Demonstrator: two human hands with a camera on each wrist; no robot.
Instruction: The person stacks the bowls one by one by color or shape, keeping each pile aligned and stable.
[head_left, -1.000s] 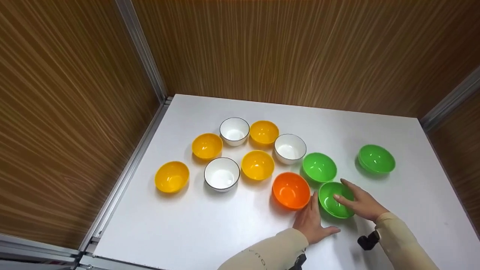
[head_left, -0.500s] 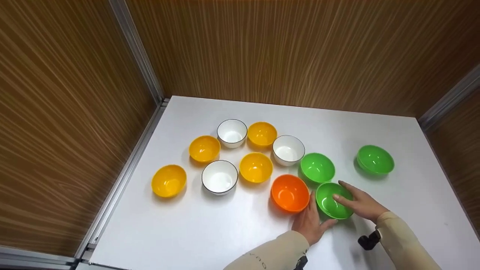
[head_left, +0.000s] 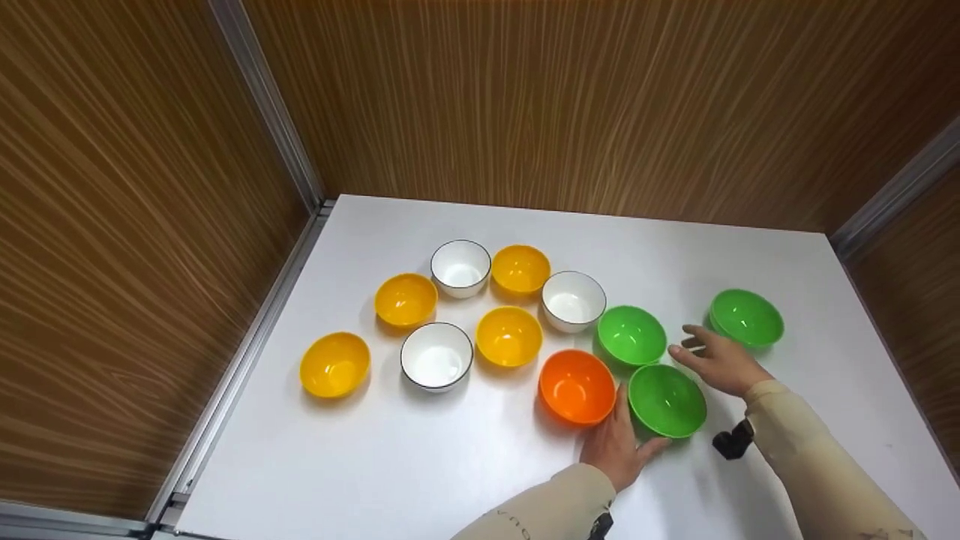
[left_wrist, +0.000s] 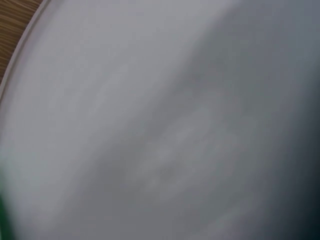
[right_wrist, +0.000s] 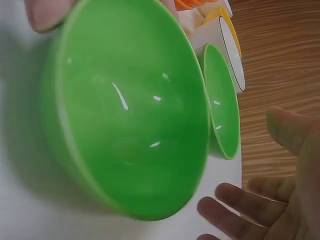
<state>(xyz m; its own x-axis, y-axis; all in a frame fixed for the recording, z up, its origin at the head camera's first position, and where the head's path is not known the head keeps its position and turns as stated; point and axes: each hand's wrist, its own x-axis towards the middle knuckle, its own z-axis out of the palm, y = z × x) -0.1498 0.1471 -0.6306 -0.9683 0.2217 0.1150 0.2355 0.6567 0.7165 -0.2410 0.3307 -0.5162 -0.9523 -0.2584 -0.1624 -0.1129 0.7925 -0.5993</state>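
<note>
In the head view my left hand [head_left: 613, 448] rests against the near left side of a green bowl [head_left: 667, 401]. Its extended fingers lie between that bowl and an orange bowl [head_left: 577, 387], with the thumb spread along the near edge. My right hand [head_left: 724, 363] is in the air with fingers spread, holding nothing, between a second green bowl [head_left: 632, 335] and a third green bowl [head_left: 746, 318]. The right wrist view shows the near green bowl [right_wrist: 135, 110] upright, with the left thumb [right_wrist: 47, 14] at its wall. Only blurred tabletop and a green sliver fill the left wrist view.
Further left stand several yellow bowls, such as this yellow bowl [head_left: 508, 337], among white bowls with dark rims, including a white bowl [head_left: 437, 356]. All sit on a white table [head_left: 360, 465]. Wood-grain panels [head_left: 562, 105] wall the back and sides.
The right hand has let go of the near green bowl and moved up and away from it. The left thumb has come in to that bowl's near edge. The view shifted slightly.
</note>
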